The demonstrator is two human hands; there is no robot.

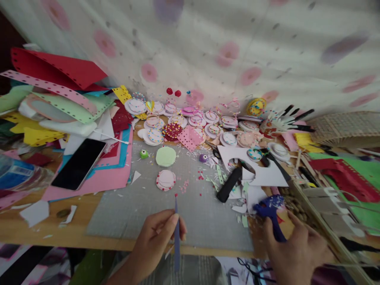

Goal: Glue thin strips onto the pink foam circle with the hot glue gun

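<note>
Pinched in my left hand (162, 231), near the table's front edge, is a thin purple strip (177, 241) with a tiny red piece at its upper tip. My right hand (293, 241) is at the right with its fingers around a blue glue gun (274, 213). Beyond the strip, a white disc with red dots (166, 180) lies on the grey mat (118, 213), and a pale green disc (166, 156) is behind it. Small red pieces (201, 176) are scattered right of the white disc.
Decorated paper discs (196, 118) line the back. A black phone (79, 163) rests on coloured sheets at the left, beside a plastic bottle (20, 174). A black-handled tool (229, 185), paper scraps and cut white paper (267, 172) lie right of centre. A wooden-edged tray (314, 225) borders the right.
</note>
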